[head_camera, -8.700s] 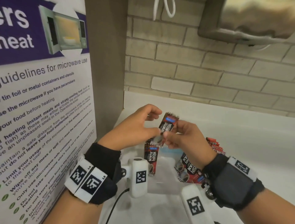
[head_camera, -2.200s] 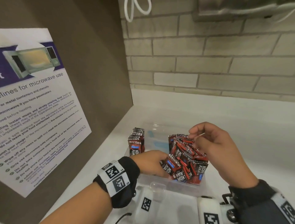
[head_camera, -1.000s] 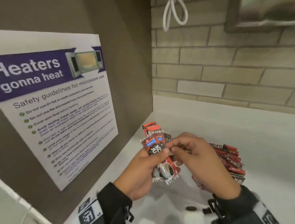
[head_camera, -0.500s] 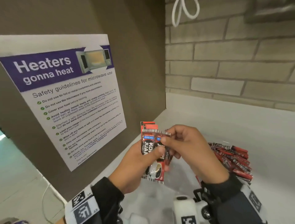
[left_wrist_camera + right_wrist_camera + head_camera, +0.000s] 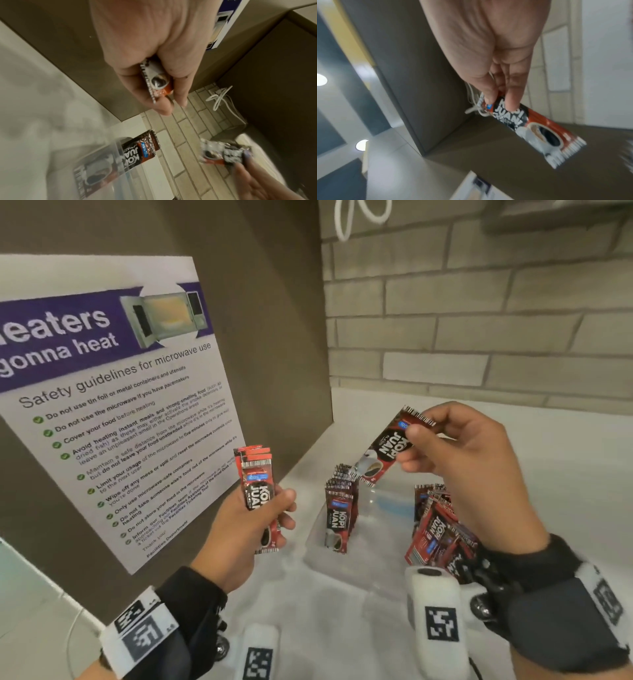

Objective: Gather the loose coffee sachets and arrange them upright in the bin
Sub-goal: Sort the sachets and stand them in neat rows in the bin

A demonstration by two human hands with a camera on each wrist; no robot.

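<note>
My left hand [image 5: 255, 520] grips a small stack of red-and-black coffee sachets [image 5: 257, 491], upright, left of the clear plastic bin [image 5: 383, 508]. The stack's lower end shows between the fingers in the left wrist view as coffee sachets [image 5: 157, 81]. My right hand [image 5: 455, 446] pinches a single sachet [image 5: 388, 448] by its top end, tilted, above the bin; the right wrist view shows this single sachet [image 5: 537, 128] hanging from thumb and finger. A row of sachets [image 5: 339, 508] stands upright at the bin's left end. A loose pile of sachets [image 5: 436, 529] lies at its right end.
A brown panel with a microwave safety poster [image 5: 113, 392] stands close on the left. A brick wall [image 5: 479, 320] backs the white counter [image 5: 565, 481]. A white cable [image 5: 356, 217] hangs on the wall above.
The hands have parted: my right hand has drawn one sachet off the stack and carried it right, over the bin. My left hand keeps the rest of the stack, moved left.
</note>
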